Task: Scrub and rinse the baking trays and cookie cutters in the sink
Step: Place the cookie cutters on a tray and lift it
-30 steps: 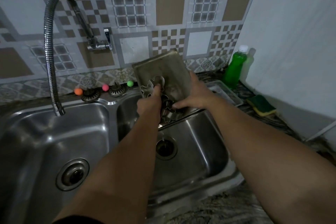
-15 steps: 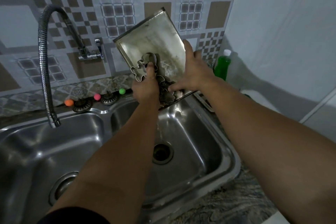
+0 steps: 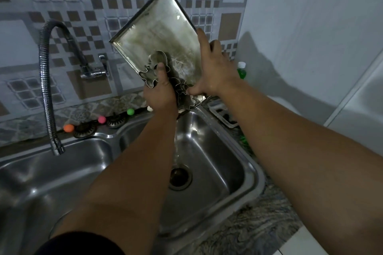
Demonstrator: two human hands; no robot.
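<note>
2 hands were up over the right basin of the double sink (image 3: 251,163), both on 1 baking tray (image 3: 157,33). Tray was tilted steeply, near upright, far corner high against the tiled wall, low end over the basin. Inside face toward the camera, stained and wet.

Left hand (image 3: 160,93) gripped the tray's lower left edge, thumb pressing a metal cookie cutter (image 3: 154,68) flat against the tray face. More cookie cutters (image 3: 185,95) were bunched at the tray's low end, between the 2 hands; exact count couldn't be told. Right hand (image 3: 213,68) held the tray's right edge, fingers running up along the rim, thumb pinching in at the low corner beside the cutters.

A thin stream of water (image 3: 176,151) ran off the tray's low end down to the drain (image 3: 179,178).

Flexible faucet (image 3: 48,89) hung over the left basin, spout well apart from the tray. 3 small balls sat on the ledge behind the sink: orange (image 3: 68,128), pink (image 3: 101,119), green (image 3: 130,111). Green soap bottle (image 3: 241,70) stood just behind the right wrist, partly hidden. A white rack (image 3: 222,114) sat on the desk right of the sink, under the right forearm.
</note>
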